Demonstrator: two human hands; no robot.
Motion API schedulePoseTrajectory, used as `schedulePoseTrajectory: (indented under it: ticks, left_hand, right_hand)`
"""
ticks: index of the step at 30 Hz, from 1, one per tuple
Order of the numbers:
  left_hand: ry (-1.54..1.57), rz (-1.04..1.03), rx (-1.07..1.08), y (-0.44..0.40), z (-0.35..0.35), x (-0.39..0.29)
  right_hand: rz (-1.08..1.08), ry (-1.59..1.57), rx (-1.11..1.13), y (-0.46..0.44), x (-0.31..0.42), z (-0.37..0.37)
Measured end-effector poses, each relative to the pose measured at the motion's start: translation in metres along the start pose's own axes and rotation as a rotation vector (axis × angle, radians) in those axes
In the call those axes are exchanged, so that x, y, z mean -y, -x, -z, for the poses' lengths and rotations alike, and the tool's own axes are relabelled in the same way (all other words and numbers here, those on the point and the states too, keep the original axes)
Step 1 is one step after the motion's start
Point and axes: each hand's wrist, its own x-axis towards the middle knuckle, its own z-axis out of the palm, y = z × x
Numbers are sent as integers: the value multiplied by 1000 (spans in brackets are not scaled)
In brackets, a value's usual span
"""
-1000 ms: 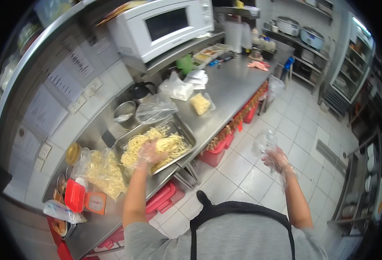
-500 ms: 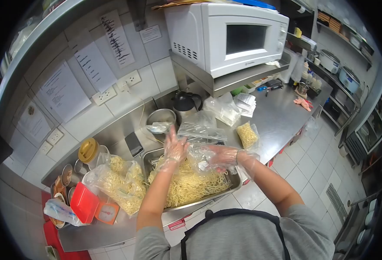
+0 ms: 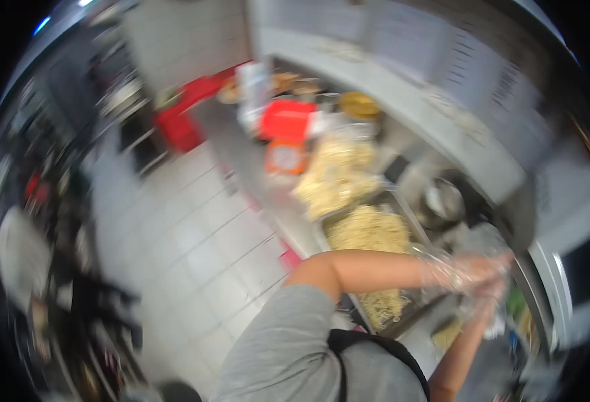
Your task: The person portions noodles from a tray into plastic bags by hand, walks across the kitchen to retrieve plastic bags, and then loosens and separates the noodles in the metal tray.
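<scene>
My left hand [image 3: 472, 271], in a clear plastic glove, reaches past the far edge of the metal tray [image 3: 412, 214]. Close beside it, my right hand [image 3: 486, 300] is also gloved, and the two seem to touch. Clear plastic [image 3: 486, 240] shows around both hands. Motion blur smears the fingers, so I cannot tell whether they grip it. Yellow noodles [image 3: 369, 231] fill the tray under my left forearm. A plastic bag of noodles [image 3: 338, 171] lies against the tray's end. Partly behind my right arm is a small bag of noodles [image 3: 448, 333].
An orange scale [image 3: 285, 158] and a red container [image 3: 288, 119] stand on the steel counter, near a yellow-lidded jar [image 3: 360, 104]. A metal bowl [image 3: 442, 199] sits by the wall. The white microwave [image 3: 576, 268] overhangs at right. Tiled floor [image 3: 194, 228] lies left.
The view has swung left and tilted, so the counter now runs diagonally and blurs. My hands, apart over the tray's far edge before, are now close together beyond it.
</scene>
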Motion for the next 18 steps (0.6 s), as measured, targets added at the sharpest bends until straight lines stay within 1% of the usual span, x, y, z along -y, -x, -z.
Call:
schedulePoseTrajectory:
  ticks: [1, 3, 5, 7, 9, 11, 15, 18]
  left_hand:
    - [-58, -23, -91, 9, -2, -11]
    - [-295, -181, -302, 40, 3, -40]
    - [-589, -465, -570, 67, -5, -41]
    - [-692, -230, -561, 104, -18, -53]
    - [-694, -73, -493, 159, -8, -119]
    - [-704, 14, -638, 200, -14, -128]
    - [-694, 92, -863, 283, -27, -118]
    - [-699, 153, -1062, 353, -25, -118]
  right_hand:
    - [-6, 65, 20, -10, 0, -9]
    - [-4, 187, 70, -22, -4, -29]
    - [-14, 295, 139, -27, -14, -52]
    - [-41, 400, 233, -31, -37, -85]
    - [-74, 501, 353, -27, -67, -128]
    - [-107, 603, 473, -14, -101, -170]
    - [-142, 815, 719, 35, -169, -247]
    - [-225, 931, 1019, 84, -228, -295]
